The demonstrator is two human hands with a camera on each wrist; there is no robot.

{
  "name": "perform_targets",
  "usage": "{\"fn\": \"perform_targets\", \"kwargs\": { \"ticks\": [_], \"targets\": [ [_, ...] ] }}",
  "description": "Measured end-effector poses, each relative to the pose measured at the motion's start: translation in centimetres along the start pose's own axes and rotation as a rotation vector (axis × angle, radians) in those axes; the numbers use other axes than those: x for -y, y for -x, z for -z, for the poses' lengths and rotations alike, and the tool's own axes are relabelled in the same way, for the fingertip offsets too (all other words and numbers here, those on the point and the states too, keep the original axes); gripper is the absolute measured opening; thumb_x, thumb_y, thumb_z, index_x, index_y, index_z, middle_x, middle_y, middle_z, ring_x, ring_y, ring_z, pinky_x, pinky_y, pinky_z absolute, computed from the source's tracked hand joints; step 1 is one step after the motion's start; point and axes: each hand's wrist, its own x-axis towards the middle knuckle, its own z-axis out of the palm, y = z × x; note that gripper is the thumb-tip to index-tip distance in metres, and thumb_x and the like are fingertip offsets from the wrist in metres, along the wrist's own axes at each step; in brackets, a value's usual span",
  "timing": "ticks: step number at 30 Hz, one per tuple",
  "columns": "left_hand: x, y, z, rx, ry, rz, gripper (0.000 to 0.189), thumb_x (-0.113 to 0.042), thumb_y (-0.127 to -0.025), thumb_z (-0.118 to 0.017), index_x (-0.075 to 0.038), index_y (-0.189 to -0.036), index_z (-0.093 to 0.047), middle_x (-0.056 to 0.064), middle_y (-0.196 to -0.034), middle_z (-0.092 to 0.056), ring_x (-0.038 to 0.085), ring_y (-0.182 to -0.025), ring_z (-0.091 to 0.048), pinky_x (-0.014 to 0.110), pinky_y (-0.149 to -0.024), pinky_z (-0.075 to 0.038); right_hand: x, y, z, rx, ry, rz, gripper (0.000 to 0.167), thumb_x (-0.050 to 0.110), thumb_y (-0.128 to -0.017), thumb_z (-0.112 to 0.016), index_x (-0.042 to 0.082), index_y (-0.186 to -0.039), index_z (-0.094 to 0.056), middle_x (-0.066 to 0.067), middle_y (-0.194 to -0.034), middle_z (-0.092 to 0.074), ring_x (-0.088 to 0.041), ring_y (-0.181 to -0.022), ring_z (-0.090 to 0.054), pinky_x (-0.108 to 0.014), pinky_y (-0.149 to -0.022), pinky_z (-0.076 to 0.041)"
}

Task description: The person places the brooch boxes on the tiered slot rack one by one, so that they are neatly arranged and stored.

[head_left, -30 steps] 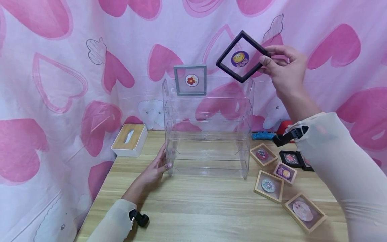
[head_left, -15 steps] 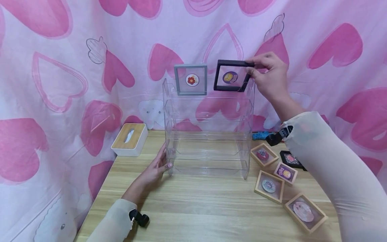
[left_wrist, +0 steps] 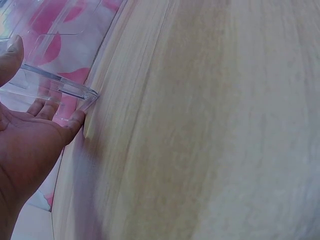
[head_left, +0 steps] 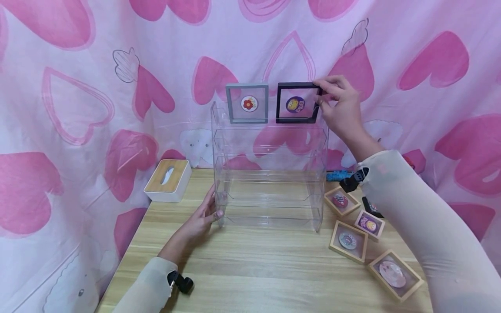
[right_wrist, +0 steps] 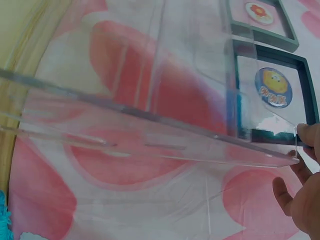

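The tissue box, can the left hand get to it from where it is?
Probably yes. The tissue box sits to the left of the left hand, and nothing seems to stand between them. But that hand is holding the clear shelf, so it would likely have to let go first.

ok so the black frame (head_left: 295, 104) has come down a fair bit. a second ago it was up in the air, tipped into a diamond shape. half a second ago it was mostly squared up but still leaning and a touch higher. now it's upright at the top of the rack (head_left: 270, 224), its bottom edge about level with the grey frame (head_left: 249, 103).

the right hand (head_left: 340, 106) has dropped and slid left with it, and its fingers now sit at the upper right corner.

the sleeve (head_left: 422, 230) swung left too, so only a bit of one black case (head_left: 367, 205) shows on the table. earlier you could see two.
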Motion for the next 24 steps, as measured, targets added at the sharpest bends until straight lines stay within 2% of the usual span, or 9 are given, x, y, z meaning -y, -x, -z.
{"fn": "perform_targets", "kwargs": {
  "ticks": [4, 7, 10, 19, 24],
  "targets": [
    [0.15, -0.07, 0.05, 0.023, 0.008, -0.049, 0.098, -0.005, -0.113, -0.055, -0.054, -0.175, 0.003, 0.016, -0.188, 0.006, 0.045, -0.174, 0.005, 0.068, -0.137, -0.008, -0.76, 0.30, -0.30, 0.031, 0.045, 0.101, 0.043, 0.000, -0.104, -0.070, 0.012, -0.145, -0.074, -0.019, -0.142, -0.066, -0.039, -0.127, -0.061, -0.043, -0.109, -0.045],
    [0.19, -0.06, 0.06, 0.023, 0.009, -0.053, 0.098, -0.006, -0.113, -0.057, -0.054, -0.175, 0.002, 0.016, -0.188, 0.006, 0.045, -0.174, 0.005, 0.068, -0.137, -0.009, -0.97, 0.35, -0.53, 0.038, 0.072, 0.126, 0.043, 0.001, -0.106, -0.067, 0.012, -0.148, -0.072, -0.019, -0.146, -0.064, -0.041, -0.128, -0.055, -0.039, -0.096, -0.037],
    [0.23, -0.13, 0.07, 0.020, 0.009, -0.051, 0.098, -0.005, -0.113, -0.056, -0.054, -0.175, 0.002, 0.016, -0.188, 0.008, 0.044, -0.174, 0.005, 0.067, -0.137, -0.008, -0.93, 0.32, -0.65, 0.045, 0.090, 0.125, 0.044, 0.002, -0.107, -0.066, 0.012, -0.149, -0.071, -0.018, -0.149, -0.063, -0.040, -0.125, -0.052, -0.035, -0.092, -0.033],
    [-0.01, 0.03, -0.02, 0.002, -0.010, -0.008, 0.097, -0.008, -0.114, -0.056, -0.059, -0.173, 0.001, 0.009, -0.188, 0.011, 0.041, -0.174, 0.008, 0.067, -0.137, -0.009, -0.82, 0.30, -0.30, 0.074, 0.090, 0.143, 0.043, 0.005, -0.109, -0.062, 0.007, -0.152, -0.067, -0.021, -0.152, -0.063, -0.045, -0.130, -0.048, -0.046, -0.102, -0.034],
    [-0.06, 0.00, 0.00, 0.008, -0.020, -0.024, 0.096, -0.009, -0.114, -0.056, -0.056, -0.174, 0.003, 0.010, -0.188, 0.013, 0.043, -0.174, 0.009, 0.068, -0.137, -0.008, -0.88, 0.34, 0.18, 0.099, 0.081, 0.128, 0.047, 0.010, -0.108, -0.066, 0.006, -0.155, -0.063, -0.021, -0.156, -0.061, -0.045, -0.138, -0.048, -0.049, -0.109, -0.032]
  ]
}}
